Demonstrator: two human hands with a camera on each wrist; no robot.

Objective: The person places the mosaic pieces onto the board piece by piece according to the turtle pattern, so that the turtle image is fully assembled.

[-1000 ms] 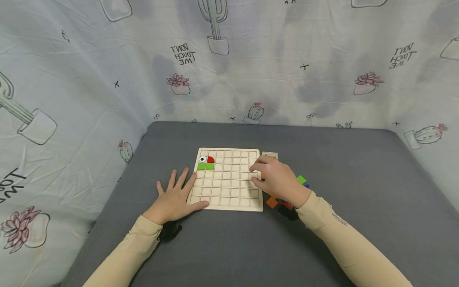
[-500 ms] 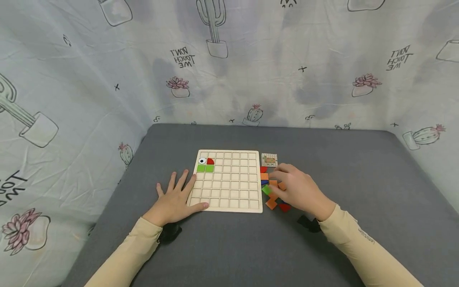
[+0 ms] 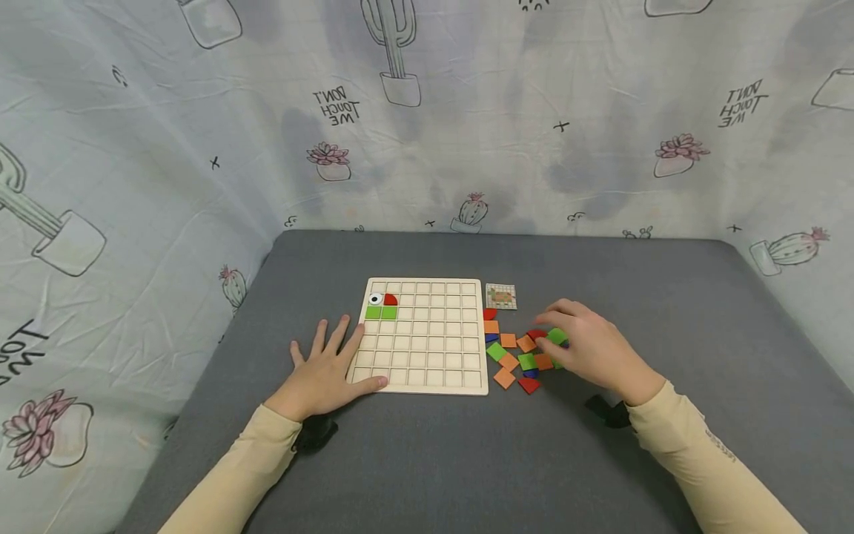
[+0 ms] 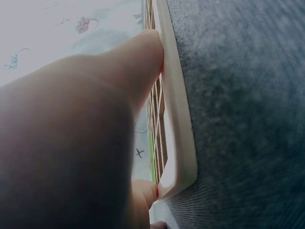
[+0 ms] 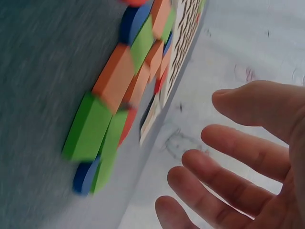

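A pale wooden grid board point(image 3: 427, 348) lies on the grey table. In its upper left cells sit an eye tile point(image 3: 376, 300), a red quarter-round tile point(image 3: 391, 300) and two green square tiles point(image 3: 381, 313). My left hand point(image 3: 323, 371) rests spread on the board's left edge, its thumb on the near rim. To the right of the board, my right hand point(image 3: 590, 347) hovers over loose coloured tiles point(image 3: 508, 340), fingers relaxed and holding nothing. The right wrist view shows these fingers point(image 5: 228, 186) apart from the orange, green, blue and red tiles point(image 5: 114, 76).
A small picture card point(image 3: 501, 296) lies by the board's upper right corner. The grey tabletop point(image 3: 400, 467) extends around the board. A printed cloth point(image 3: 507, 111) hangs behind the table and along its left side.
My right hand has moved from above the board's right edge rightward over the tile pile, uncovering the card and more tiles. The left hand has stayed in place.
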